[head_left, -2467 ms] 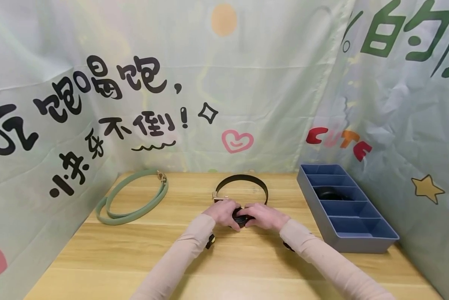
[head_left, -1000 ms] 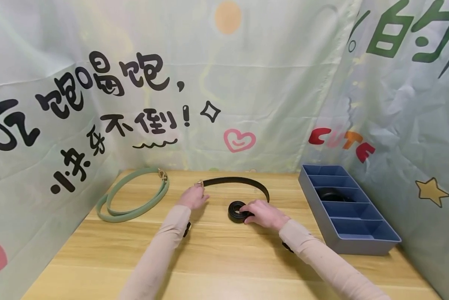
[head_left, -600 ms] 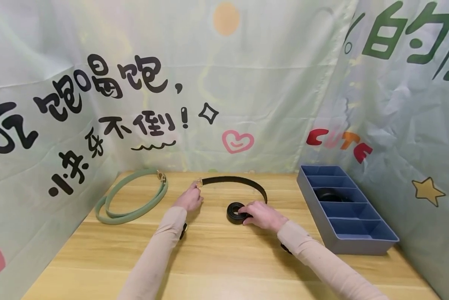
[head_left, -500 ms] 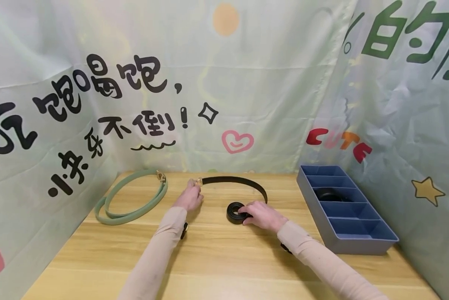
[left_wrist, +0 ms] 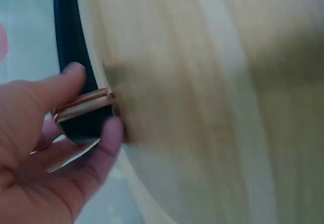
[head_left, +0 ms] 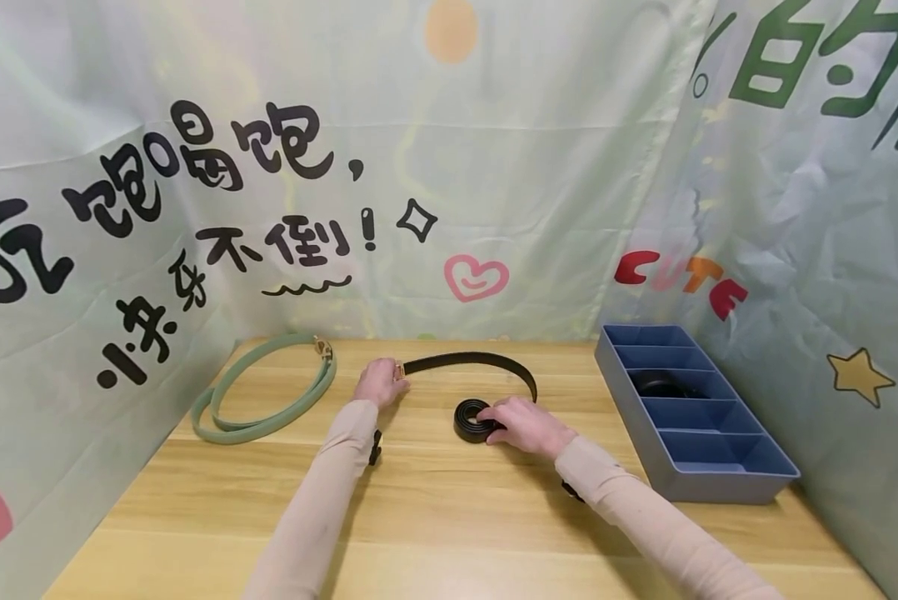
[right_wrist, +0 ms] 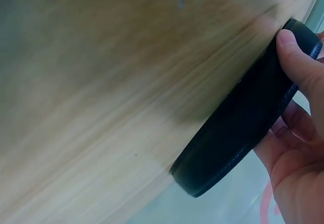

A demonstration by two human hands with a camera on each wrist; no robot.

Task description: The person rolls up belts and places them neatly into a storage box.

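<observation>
A black belt lies in the middle of the wooden table, one part wound into a tight coil (head_left: 464,427). Its free length (head_left: 467,359) bends in an arc behind the coil to a gold-coloured buckle (head_left: 400,370). My left hand (head_left: 379,382) holds that buckle end; the left wrist view has thumb and fingers around the metal buckle (left_wrist: 86,106). With thumb and fingers, my right hand (head_left: 530,425) grips the coil's right side. In the right wrist view the coil's outer wall (right_wrist: 238,117) shows, the thumb at its top edge.
A loosely looped green belt (head_left: 269,423) with a metal buckle lies at the back left. On the right stands a blue-grey divided box (head_left: 726,487); a rolled black belt (head_left: 662,384) sits in its middle compartment. Printed cloth walls (head_left: 539,208) border the table's back and sides.
My left hand has left the coil, moved left and taken the buckle end, drawing the belt's free length out into a wider arc. The right hand has kept its grip on the coil.
</observation>
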